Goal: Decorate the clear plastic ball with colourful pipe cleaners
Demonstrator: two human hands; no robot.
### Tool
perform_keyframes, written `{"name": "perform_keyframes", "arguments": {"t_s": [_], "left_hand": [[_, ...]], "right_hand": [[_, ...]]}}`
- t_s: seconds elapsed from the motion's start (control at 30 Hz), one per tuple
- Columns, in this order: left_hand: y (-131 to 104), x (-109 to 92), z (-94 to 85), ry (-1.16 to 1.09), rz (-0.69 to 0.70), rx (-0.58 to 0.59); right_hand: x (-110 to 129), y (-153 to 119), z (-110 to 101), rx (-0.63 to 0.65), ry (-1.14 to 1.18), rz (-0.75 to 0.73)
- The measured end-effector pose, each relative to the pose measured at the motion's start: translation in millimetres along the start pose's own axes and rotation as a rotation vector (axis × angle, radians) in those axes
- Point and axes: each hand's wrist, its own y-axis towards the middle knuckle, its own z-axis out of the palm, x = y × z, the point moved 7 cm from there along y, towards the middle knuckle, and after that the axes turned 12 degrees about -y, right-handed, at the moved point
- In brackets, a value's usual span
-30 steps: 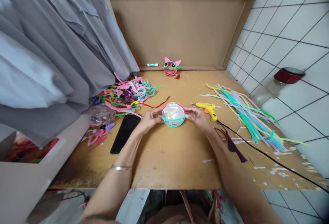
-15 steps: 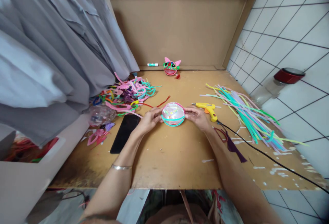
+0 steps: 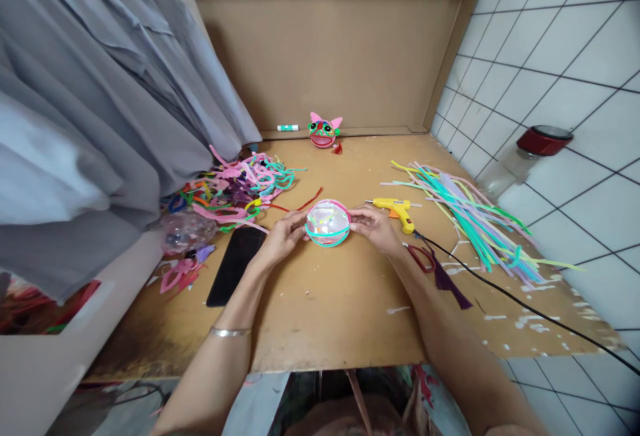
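Note:
Between my two hands is a clear plastic ball (image 3: 327,221), ringed with pink pipe cleaner above and turquoise pipe cleaner across its lower part. My left hand (image 3: 285,236) grips its left side with the fingers closed on the rim. On the other side, my right hand (image 3: 374,226) pinches the right edge between thumb and fingers. Just beyond my right hand lies a yellow hot glue gun (image 3: 396,209) with a black cord. A black phone (image 3: 236,266) rests beside my left forearm.
Tangled pipe cleaners (image 3: 245,179) and clear plastic pieces (image 3: 187,229) lie left, near a grey cloth (image 3: 100,103). Straight pipe cleaners (image 3: 465,216), scissors (image 3: 423,259), a purple tassel (image 3: 447,283) and a lidded jar (image 3: 520,163) are right. A decorated animal head (image 3: 324,133) and glue stick (image 3: 288,128) stand at the back.
The whole view has shifted slightly, so the things on the table appear a little further left. Both hands keep hold of the ball, which looks nearly unchanged in its tilt.

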Motion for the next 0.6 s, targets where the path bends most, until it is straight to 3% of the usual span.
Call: {"name": "perform_keyframes", "arguments": {"t_s": [0.6], "left_hand": [[2,15,-6.3,-0.077,-0.068,0.006]], "right_hand": [[18,-4,12,-0.056,-0.073,-0.045]]}}
